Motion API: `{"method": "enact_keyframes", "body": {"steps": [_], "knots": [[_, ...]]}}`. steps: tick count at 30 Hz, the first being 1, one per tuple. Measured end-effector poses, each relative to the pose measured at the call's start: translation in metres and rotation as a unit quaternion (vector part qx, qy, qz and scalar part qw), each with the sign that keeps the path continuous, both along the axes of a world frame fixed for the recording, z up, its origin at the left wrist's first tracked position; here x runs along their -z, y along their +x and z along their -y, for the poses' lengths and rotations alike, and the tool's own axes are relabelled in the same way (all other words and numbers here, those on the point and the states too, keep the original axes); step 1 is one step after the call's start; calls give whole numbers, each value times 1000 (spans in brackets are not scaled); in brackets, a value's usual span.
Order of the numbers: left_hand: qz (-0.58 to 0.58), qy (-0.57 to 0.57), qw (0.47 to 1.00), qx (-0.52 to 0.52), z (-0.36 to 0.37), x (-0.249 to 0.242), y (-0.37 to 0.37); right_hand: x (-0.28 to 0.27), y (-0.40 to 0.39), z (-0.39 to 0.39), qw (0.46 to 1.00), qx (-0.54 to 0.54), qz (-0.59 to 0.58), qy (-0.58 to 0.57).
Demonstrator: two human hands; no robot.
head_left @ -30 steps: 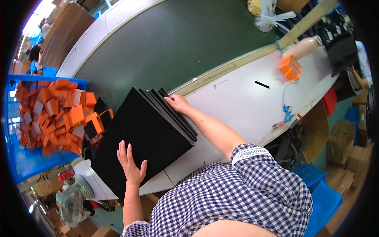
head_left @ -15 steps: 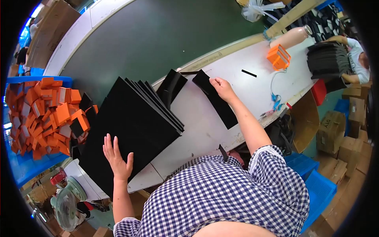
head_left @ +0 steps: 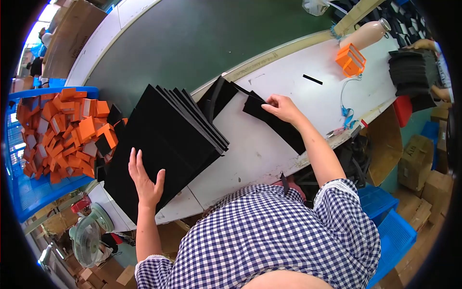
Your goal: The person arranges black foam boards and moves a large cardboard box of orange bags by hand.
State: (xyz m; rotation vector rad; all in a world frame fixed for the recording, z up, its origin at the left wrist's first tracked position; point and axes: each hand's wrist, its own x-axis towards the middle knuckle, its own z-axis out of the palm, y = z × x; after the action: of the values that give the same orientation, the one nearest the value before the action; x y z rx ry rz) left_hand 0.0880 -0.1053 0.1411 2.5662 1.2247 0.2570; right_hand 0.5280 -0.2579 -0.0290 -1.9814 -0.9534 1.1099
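Stack of black sheets (head_left: 166, 130) overlaid by flat left hand (head_left: 147, 188), fingers spread wide | black panel (head_left: 283, 129) touched along its upper edge by right hand (head_left: 286, 110), fingers curled; whether pinched cannot be told | orange boxes (head_left: 72, 132) heaped in blue crate (head_left: 33, 196), left of left hand | orange open-sided box (head_left: 351, 60) and pinkish bottle (head_left: 363, 34) placed beyond right hand

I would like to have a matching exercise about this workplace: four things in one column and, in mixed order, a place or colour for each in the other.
Column one:
1. Left hand
2. Right hand
3. Bottle
4. Orange pieces

Column two:
A. Pale pink
B. Spread on the black stack
C. Heaped in the blue crate
D. At a black piece right of the stack

Pairs: 1-B, 2-D, 3-A, 4-C
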Motion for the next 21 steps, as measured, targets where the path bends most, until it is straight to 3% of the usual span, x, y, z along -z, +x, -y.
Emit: {"method": "enact_keyframes", "body": {"steps": [3,7,9,11,13,16,21], "knots": [[29,12,997,68,7,-28,66,-3,-3,23,999,5,-28,-19],[-64,-4,980,188,20,-27,165,-5,-7,60,998,-38,-44,-12],[-93,-46,962,252,20,0,213,-2,-7,73,997,-9,-75,-18],[-194,-47,940,278,16,43,259,-2,-8,79,996,14,-84,-30],[-334,-88,911,225,8,81,297,-1,-6,86,994,40,-91,-38],[-395,-73,892,210,-4,127,301,1,3,110,992,85,-96,9],[-404,-79,876,252,-3,136,301,-12,10,194,986,143,-88,1]]}}
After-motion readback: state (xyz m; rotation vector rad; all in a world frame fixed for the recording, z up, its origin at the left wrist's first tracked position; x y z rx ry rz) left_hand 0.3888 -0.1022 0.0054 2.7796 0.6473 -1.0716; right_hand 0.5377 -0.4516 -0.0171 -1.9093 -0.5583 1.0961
